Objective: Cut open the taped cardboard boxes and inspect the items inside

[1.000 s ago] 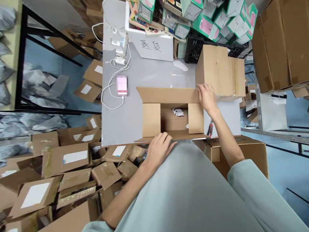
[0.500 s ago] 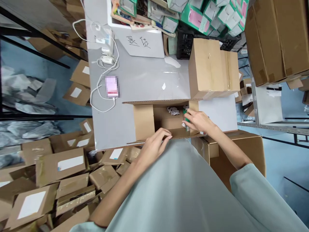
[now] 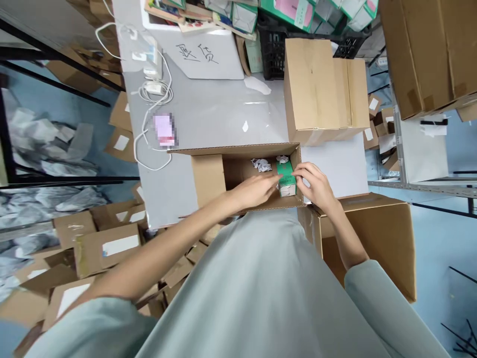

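An open cardboard carton lies along the table's near edge. At its right end, inside, sits a small green-and-white box. My left hand reaches over the near wall, fingers together, with its tips at the green box's left side. From the right, my right hand comes over the end wall, its thumb and fingertips closed at the box's right side. Crumpled white paper lies left of the green box, and another wad sits behind it.
A closed cardboard box stands behind on the table. Left are a white cable and a blurred pink device. At the back, a black crate holds green boxes. An open carton stands at lower right.
My left hand has moved right from the carton's near wall to the green box. My right hand has shifted right, uncovering more of it. The carton's right flap no longer shows.
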`<action>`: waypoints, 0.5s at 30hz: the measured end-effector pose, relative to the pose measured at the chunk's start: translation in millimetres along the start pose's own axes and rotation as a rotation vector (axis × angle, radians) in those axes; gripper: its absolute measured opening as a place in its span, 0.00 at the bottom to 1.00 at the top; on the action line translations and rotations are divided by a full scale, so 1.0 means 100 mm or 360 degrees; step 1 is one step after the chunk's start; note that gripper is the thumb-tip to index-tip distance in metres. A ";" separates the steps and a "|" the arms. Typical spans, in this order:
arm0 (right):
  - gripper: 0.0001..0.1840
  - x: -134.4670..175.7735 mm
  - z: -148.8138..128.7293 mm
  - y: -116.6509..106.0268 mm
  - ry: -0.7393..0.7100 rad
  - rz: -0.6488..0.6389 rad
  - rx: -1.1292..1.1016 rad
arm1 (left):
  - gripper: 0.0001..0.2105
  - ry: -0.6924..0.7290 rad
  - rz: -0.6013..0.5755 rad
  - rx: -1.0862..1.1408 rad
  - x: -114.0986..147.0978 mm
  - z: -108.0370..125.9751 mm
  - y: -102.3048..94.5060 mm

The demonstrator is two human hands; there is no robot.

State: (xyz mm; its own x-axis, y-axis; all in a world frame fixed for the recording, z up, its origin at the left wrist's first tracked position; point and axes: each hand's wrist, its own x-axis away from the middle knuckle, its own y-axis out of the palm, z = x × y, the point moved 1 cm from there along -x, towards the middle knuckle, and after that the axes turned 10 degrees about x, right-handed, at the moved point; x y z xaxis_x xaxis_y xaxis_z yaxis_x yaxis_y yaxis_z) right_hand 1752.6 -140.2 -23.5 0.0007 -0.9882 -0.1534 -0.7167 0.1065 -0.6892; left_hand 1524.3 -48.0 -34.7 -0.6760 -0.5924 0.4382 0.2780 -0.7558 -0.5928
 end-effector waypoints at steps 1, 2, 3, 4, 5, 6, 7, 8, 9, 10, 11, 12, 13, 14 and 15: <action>0.17 -0.01 0.01 0.01 -0.0016 0.0008 -0.0023 | 0.34 -0.0012 -0.0156 -0.0071 -0.19 0.03 0.11; 0.17 -0.02 0.02 0.02 -0.0026 0.0020 -0.0045 | 0.37 -0.0041 -0.0329 -0.0146 -0.36 0.04 0.22; 0.17 -0.03 0.03 0.03 -0.0031 0.0033 -0.0067 | 0.39 -0.0081 -0.0479 -0.0216 -0.50 0.05 0.31; 0.17 -0.03 0.04 0.04 -0.0029 0.0046 -0.0088 | 0.40 -0.0112 -0.0536 -0.0251 -0.62 0.04 0.39; 0.17 -0.03 0.06 0.06 -0.0022 0.0057 -0.0106 | 0.42 -0.0151 -0.0593 -0.0290 -0.71 0.01 0.44; 0.17 -0.03 0.07 0.07 -0.0010 0.0067 -0.0121 | 0.43 -0.0188 -0.0628 -0.0323 -0.77 -0.03 0.47; 0.17 -0.03 0.09 0.09 0.0004 0.0076 -0.0132 | 0.44 -0.0223 -0.0655 -0.0352 -0.80 -0.08 0.48; 0.17 -0.03 0.10 0.10 0.0015 0.0085 -0.0142 | 0.45 -0.0254 -0.0690 -0.0384 -0.82 -0.14 0.46; 0.17 -0.03 0.11 0.12 0.0018 0.0098 -0.0155 | 0.45 -0.0281 -0.0725 -0.0414 -0.82 -0.21 0.42; 0.17 -0.03 0.12 0.13 0.0020 0.0114 -0.0170 | 0.45 -0.0304 -0.0755 -0.0444 -0.81 -0.27 0.37; 0.17 -0.03 0.13 0.15 0.0019 0.0131 -0.0188 | 0.45 -0.0314 -0.0782 -0.0465 -0.79 -0.33 0.30; 0.17 -0.04 0.14 0.16 0.0014 0.0150 -0.0209 | 0.45 -0.0305 -0.0800 -0.0473 -0.77 -0.39 0.22; 0.17 -0.04 0.14 0.17 0.0007 0.0168 -0.0231 | 0.45 -0.0274 -0.0807 -0.0466 -0.75 -0.43 0.15; 0.17 -0.06 0.15 0.17 0.0000 0.0184 -0.0252 | 0.45 -0.0220 -0.0799 -0.0448 -0.72 -0.47 0.08; 0.17 -0.07 0.16 0.18 -0.0007 0.0196 -0.0269 | 0.46 -0.0150 -0.0774 -0.0423 -0.70 -0.50 0.02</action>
State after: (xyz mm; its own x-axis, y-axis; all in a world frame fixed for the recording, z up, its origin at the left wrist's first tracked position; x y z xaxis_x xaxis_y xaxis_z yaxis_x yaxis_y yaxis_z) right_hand 1750.6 -129.6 -46.1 -0.0914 -0.9683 -0.2326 -0.8186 0.2061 -0.5362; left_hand 1538.0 5.6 -100.0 -0.6159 -0.2249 0.7550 -0.2405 -0.8590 -0.4520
